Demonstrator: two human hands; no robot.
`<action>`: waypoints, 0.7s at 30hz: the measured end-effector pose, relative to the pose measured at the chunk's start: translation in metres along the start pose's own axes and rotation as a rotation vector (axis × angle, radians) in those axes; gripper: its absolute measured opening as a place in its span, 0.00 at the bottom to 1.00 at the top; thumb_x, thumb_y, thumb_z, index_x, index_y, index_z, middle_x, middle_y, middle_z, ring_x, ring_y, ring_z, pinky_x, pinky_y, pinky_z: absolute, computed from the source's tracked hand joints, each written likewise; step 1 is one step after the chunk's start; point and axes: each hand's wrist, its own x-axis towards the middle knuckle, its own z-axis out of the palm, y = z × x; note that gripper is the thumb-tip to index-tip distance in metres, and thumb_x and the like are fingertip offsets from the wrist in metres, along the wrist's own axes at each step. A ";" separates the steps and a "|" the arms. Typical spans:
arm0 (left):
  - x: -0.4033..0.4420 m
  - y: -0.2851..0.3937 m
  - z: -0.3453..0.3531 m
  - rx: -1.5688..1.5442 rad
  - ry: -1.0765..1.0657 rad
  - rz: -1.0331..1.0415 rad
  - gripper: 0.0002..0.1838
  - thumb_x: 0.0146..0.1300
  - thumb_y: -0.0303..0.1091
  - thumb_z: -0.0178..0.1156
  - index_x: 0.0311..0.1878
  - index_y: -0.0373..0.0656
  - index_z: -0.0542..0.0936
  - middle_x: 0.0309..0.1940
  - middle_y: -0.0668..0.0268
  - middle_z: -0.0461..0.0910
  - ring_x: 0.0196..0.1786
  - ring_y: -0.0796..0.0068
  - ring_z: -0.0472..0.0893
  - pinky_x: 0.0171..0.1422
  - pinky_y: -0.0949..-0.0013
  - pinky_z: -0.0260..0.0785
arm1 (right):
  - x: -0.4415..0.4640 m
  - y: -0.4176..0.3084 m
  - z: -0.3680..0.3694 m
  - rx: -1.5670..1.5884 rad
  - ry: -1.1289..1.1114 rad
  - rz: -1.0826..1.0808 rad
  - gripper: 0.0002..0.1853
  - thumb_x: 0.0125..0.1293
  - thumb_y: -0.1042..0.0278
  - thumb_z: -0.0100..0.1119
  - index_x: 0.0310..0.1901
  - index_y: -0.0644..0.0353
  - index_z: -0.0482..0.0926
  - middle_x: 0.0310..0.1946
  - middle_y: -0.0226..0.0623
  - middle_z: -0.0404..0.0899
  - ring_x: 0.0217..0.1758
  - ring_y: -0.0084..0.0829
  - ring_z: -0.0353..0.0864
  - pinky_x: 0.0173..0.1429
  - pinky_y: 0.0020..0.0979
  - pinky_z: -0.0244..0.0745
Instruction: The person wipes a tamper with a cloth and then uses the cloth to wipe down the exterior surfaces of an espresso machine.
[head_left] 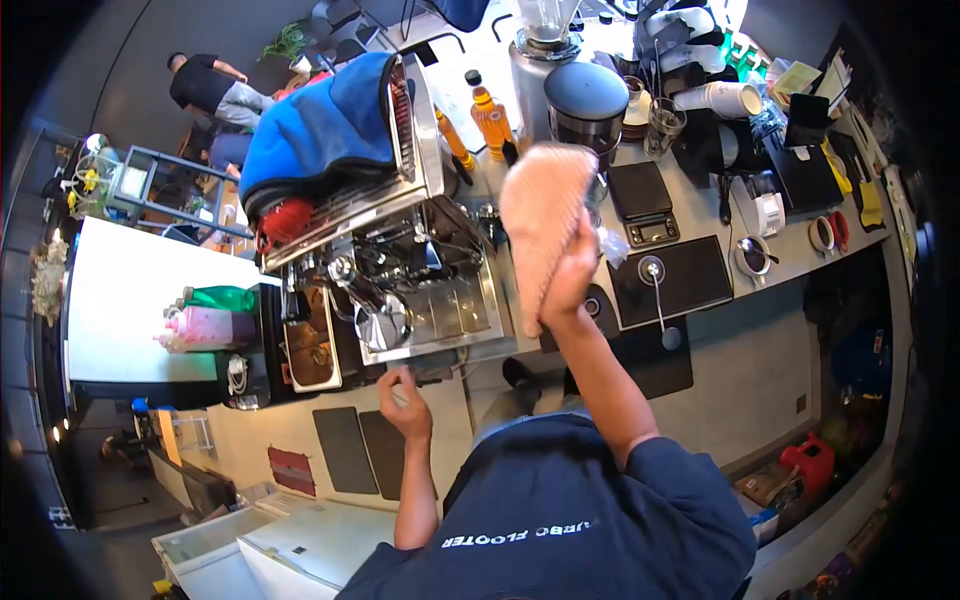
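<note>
My right hand (572, 275) is raised over the counter and grips a pinkish-beige cloth (543, 200). The cloth hangs up and out from the fingers, partly covering the counter behind it. My left hand (405, 405) hovers in front of the espresso machine (430, 315), just below the edge of its drip tray, with nothing in its loosely curled fingers. Thumb and forefinger stand a little apart. A steel jug (383, 330) sits on the drip tray. Blue and black cloths (325, 125) lie over the top of the machine.
Right of the machine stand orange bottles (490, 122), a grinder with a dark lid (588, 92), a scale (645, 205) and a black mat with a tamper (652, 268). Stacked cups (735, 98) lie farther back. Left are a steel bin (312, 345) and pink bottle (205, 328). Another person (210, 85) is in the background.
</note>
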 end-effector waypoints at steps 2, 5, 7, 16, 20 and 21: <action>0.018 -0.021 -0.007 0.047 0.070 0.021 0.12 0.70 0.29 0.61 0.55 0.36 0.79 0.57 0.56 0.79 0.55 0.60 0.76 0.66 0.63 0.66 | 0.030 0.032 0.015 -0.135 -0.102 -0.086 0.27 0.82 0.45 0.36 0.66 0.57 0.73 0.57 0.37 0.80 0.53 0.30 0.79 0.62 0.32 0.72; 0.034 -0.036 -0.011 0.137 0.121 0.084 0.15 0.70 0.28 0.60 0.58 0.36 0.77 0.63 0.54 0.75 0.60 0.57 0.74 0.68 0.61 0.64 | 0.068 0.077 0.019 -0.454 -0.347 -0.052 0.27 0.83 0.48 0.33 0.67 0.58 0.71 0.59 0.38 0.78 0.51 0.28 0.78 0.62 0.28 0.69; 0.039 -0.041 -0.010 0.217 0.092 0.193 0.17 0.70 0.28 0.60 0.60 0.37 0.75 0.66 0.54 0.72 0.62 0.55 0.73 0.70 0.59 0.62 | 0.093 0.095 0.026 -0.590 -0.388 -0.261 0.27 0.83 0.49 0.33 0.69 0.59 0.70 0.58 0.37 0.78 0.52 0.26 0.78 0.62 0.27 0.69; 0.015 -0.053 0.024 0.067 -0.427 0.505 0.21 0.60 0.36 0.68 0.57 0.47 0.81 0.66 0.56 0.75 0.66 0.55 0.74 0.72 0.57 0.61 | 0.055 0.121 -0.056 -0.669 -0.254 0.177 0.32 0.83 0.54 0.35 0.81 0.62 0.52 0.82 0.50 0.51 0.85 0.41 0.48 0.84 0.39 0.49; 0.030 -0.035 0.043 0.161 -0.457 0.586 0.25 0.60 0.39 0.69 0.61 0.51 0.80 0.70 0.58 0.72 0.71 0.55 0.72 0.75 0.54 0.59 | 0.053 0.111 -0.037 -0.768 -0.249 0.066 0.32 0.83 0.54 0.35 0.81 0.64 0.53 0.81 0.49 0.54 0.84 0.40 0.52 0.83 0.37 0.52; 0.032 -0.037 0.046 0.198 -0.471 0.597 0.26 0.60 0.39 0.69 0.62 0.51 0.80 0.71 0.57 0.71 0.72 0.54 0.71 0.76 0.51 0.57 | 0.052 0.099 -0.012 -0.792 -0.229 0.030 0.32 0.83 0.54 0.35 0.80 0.66 0.55 0.79 0.49 0.57 0.82 0.39 0.55 0.82 0.36 0.52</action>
